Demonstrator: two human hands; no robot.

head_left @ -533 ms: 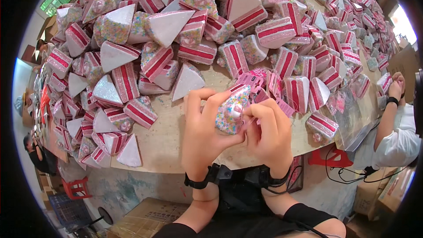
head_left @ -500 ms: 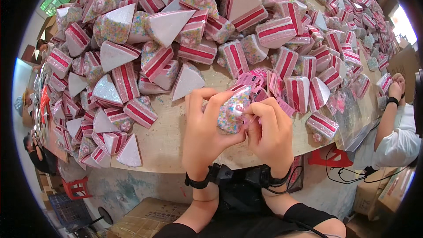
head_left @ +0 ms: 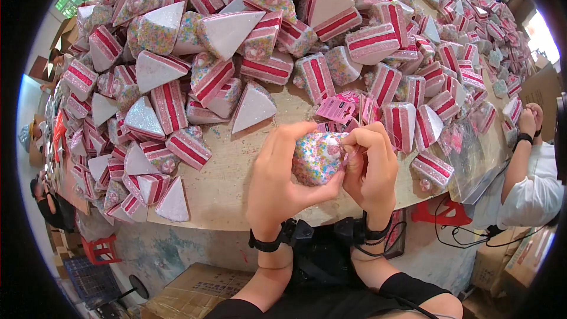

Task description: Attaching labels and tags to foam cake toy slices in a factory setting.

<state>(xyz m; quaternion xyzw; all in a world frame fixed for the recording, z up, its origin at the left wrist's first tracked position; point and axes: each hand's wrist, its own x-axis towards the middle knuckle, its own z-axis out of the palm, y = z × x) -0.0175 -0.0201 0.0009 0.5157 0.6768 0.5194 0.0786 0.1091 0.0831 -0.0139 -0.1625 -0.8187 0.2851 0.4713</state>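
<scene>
My left hand curls round a toy cake slice whose face is covered with pastel sprinkles and bears a pink rosette. Against the rosette's right side, the thumb and fingers of my right hand are pinched together; whatever lies between them is too small to make out. Just beyond my fingers is a small pile of pink card tags on the wooden table. A white-faced cake slice rests on the table ahead of my left hand.
A big heap of similar cake slices covers the far table and reaches down its left side. One slice lies apart near a clear plastic bag. At right sits another person; red stools and cardboard boxes stand below the table.
The slice in my left hand has turned, so more of its sprinkled face points up. My right fingers have shifted slightly right, and pink material seen under them earlier no longer shows.
</scene>
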